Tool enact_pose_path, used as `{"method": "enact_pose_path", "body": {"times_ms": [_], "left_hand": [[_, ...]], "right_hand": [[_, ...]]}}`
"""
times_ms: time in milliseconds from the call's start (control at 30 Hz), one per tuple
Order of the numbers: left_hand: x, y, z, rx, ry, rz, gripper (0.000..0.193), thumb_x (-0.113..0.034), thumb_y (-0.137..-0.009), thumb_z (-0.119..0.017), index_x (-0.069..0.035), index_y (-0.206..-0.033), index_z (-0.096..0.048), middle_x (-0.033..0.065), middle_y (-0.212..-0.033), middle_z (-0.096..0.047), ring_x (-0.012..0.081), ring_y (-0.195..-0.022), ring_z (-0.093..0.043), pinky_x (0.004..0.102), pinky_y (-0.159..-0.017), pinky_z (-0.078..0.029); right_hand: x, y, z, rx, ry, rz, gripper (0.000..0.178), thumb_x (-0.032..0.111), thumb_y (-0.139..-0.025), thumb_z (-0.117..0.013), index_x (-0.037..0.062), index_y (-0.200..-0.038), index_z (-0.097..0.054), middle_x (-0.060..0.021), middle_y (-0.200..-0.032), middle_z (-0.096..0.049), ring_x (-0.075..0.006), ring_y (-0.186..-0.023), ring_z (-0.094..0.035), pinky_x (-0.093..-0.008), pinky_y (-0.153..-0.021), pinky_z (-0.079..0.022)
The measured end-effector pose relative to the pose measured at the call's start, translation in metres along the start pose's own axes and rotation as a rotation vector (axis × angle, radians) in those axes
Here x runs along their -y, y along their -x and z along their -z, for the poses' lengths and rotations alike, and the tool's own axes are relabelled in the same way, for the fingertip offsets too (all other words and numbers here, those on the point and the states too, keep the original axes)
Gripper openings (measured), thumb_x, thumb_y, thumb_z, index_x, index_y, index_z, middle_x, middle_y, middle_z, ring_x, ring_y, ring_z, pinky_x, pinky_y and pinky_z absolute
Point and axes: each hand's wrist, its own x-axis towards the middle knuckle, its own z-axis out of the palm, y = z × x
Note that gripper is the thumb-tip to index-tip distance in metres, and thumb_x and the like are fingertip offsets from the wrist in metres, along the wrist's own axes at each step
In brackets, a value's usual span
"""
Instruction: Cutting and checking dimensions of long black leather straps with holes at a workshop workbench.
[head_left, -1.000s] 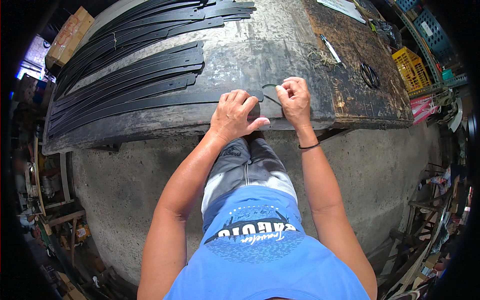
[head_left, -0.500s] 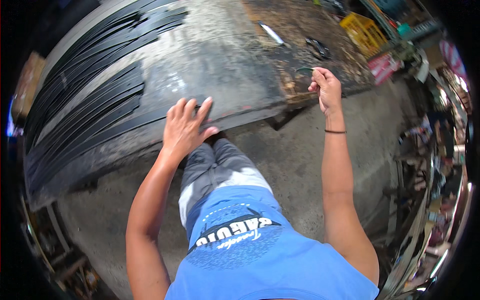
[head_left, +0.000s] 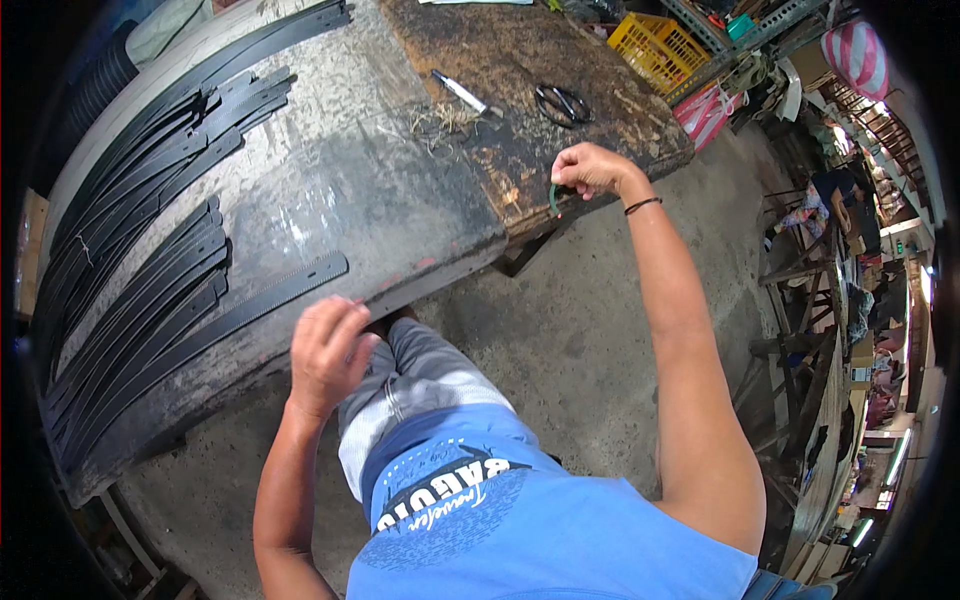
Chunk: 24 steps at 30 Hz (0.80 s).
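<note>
My right hand (head_left: 595, 170) is raised over the near edge of the brown board, thumb and fingertips pinching a short, curved dark green strip (head_left: 554, 198) that hangs down. At the table's front edge, my left hand (head_left: 325, 355) is lifted with nothing in it, its fingers slightly blurred and the thumb apart. Just beyond it, a single long black strap (head_left: 285, 287) with a rounded end and fine marks along its edge lies flat on the table (head_left: 330, 190). More black straps (head_left: 170, 290) lie fanned side by side to the left, and another overlapping pile (head_left: 190, 145) lies behind them.
On the brown board (head_left: 480, 40) lie black-handled scissors (head_left: 562, 106), a slim white-and-black tool (head_left: 462, 92) and thread scraps (head_left: 440, 125). A yellow crate (head_left: 658, 50) and a pink-striped bag (head_left: 708, 115) stand beyond its right end. Another person (head_left: 840, 190) is far off to the right.
My left hand has come off the table and drawn back toward me, baring the single strap's end. My right hand has turned inward, so the green strip now hangs downward.
</note>
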Motion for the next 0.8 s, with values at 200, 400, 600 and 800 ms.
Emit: {"method": "enact_pose_path", "body": {"times_ms": [200, 400, 600, 800], "left_hand": [[0.038, -0.018, 0.0, -0.014, -0.181, 0.293, 0.054, -0.011, -0.08, -0.068, -0.003, -0.13, -0.051, 0.0212, -0.13, -0.05, 0.0378, -0.122, -0.047, 0.0449, -0.103, -0.037], [0.055, -0.031, 0.001, -0.048, -0.247, 0.134, 0.025, -0.004, -0.078, -0.061, -0.005, -0.103, -0.059, 0.011, -0.093, -0.06, 0.0287, -0.09, -0.059, 0.0394, -0.08, -0.047], [0.063, -0.042, -0.001, -0.021, -0.34, 0.154, 0.023, -0.011, -0.085, -0.062, -0.011, -0.108, -0.059, 0.0067, -0.077, -0.053, 0.0255, -0.072, -0.055, 0.0369, -0.063, -0.044], [0.068, -0.049, 0.009, 0.064, -0.121, 0.192, 0.05, -0.031, -0.078, -0.074, -0.021, -0.125, -0.059, 0.007, -0.081, -0.052, 0.0259, -0.074, -0.058, 0.0375, -0.066, -0.048]], "right_hand": [[0.007, -0.035, 0.028, -0.631, 0.429, 0.256, 0.02, 0.021, -0.084, -0.066, 0.0045, -0.096, -0.065, -0.0091, -0.077, -0.066, -0.0264, -0.073, -0.064, -0.0371, -0.067, -0.053], [0.002, -0.105, 0.04, -0.691, 0.762, 0.085, 0.032, 0.006, -0.09, -0.044, 0.006, -0.119, -0.057, -0.0269, -0.111, -0.063, -0.0436, -0.106, -0.059, -0.0545, -0.086, -0.048], [0.037, -0.094, 0.043, -0.637, 0.862, -0.093, 0.048, 0.006, -0.082, -0.064, 0.0005, -0.124, -0.042, -0.0309, -0.11, -0.062, -0.0439, -0.106, -0.06, -0.0519, -0.087, -0.05], [0.022, -0.06, 0.045, -0.726, 0.623, -0.116, 0.074, 0.007, -0.073, -0.064, -0.0029, -0.138, -0.031, -0.0312, -0.117, -0.06, -0.042, -0.112, -0.058, -0.0459, -0.094, -0.046]]}}
